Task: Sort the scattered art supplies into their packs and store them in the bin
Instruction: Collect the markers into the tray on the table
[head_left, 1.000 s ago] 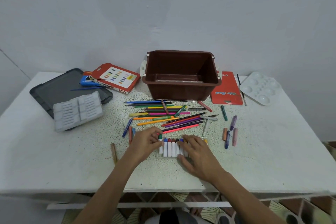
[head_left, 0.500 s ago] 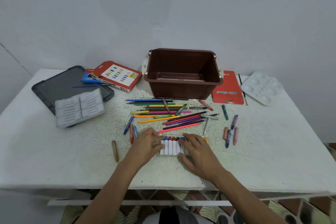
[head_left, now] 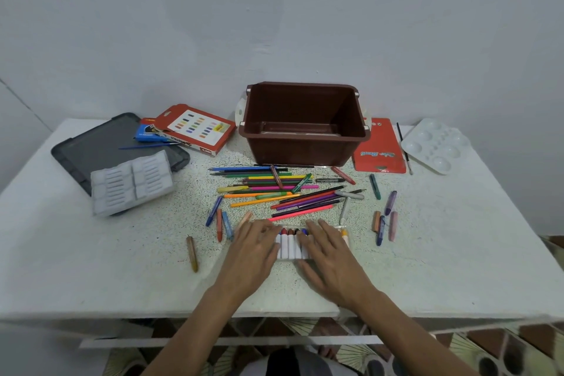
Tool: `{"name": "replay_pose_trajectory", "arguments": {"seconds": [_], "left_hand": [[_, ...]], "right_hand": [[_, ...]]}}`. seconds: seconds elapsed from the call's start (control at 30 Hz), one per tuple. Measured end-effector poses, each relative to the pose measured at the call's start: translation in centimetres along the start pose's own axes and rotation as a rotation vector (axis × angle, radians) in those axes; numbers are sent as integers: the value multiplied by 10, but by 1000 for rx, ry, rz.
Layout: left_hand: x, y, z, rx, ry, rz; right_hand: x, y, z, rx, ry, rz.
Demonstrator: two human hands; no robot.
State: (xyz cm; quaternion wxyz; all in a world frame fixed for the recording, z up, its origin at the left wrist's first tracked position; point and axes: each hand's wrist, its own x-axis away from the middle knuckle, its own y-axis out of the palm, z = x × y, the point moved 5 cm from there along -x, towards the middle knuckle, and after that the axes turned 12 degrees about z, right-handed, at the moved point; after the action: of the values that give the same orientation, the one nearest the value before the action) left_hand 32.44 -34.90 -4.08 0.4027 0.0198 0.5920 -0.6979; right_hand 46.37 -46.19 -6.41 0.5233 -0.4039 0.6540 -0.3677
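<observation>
Possible fault: uneven pressing could tip the shallow crayon pack (head_left: 290,249) and scatter its row; the left hand (head_left: 253,250), fingers flat and gripping nothing, covers its left end, the right hand (head_left: 332,259), likewise flat, its right end, near the middle of the front edge of the tabletop (head_left: 91,268).

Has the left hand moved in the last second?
Yes. Against the marker pack, which stayed put, the left hand has slid right: its fingers now cover the pack's left end.
</observation>
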Motion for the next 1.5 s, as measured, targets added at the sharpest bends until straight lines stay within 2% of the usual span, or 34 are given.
{"name": "replay_pose_trajectory", "arguments": {"seconds": [0.17,0.3,0.63,0.87,1.07,1.5], "left_hand": [[22,27,15,-66,97,-153],[31,39,16,-134,146,-241],[29,37,14,-197,187,-246],[28,35,16,-178,198,-254],[25,37,21,-177,296,-300],[25,34,23,-142,275,-305]], "right_hand": [[11,-7,3,107,14,3],[23,-5,16,172,39,-56],[27,-4,22,199,27,-119],[25,-7,19,225,-3,-77],[26,-7,16,208,-78,-37],[27,-9,17,184,-63,-49]]}}
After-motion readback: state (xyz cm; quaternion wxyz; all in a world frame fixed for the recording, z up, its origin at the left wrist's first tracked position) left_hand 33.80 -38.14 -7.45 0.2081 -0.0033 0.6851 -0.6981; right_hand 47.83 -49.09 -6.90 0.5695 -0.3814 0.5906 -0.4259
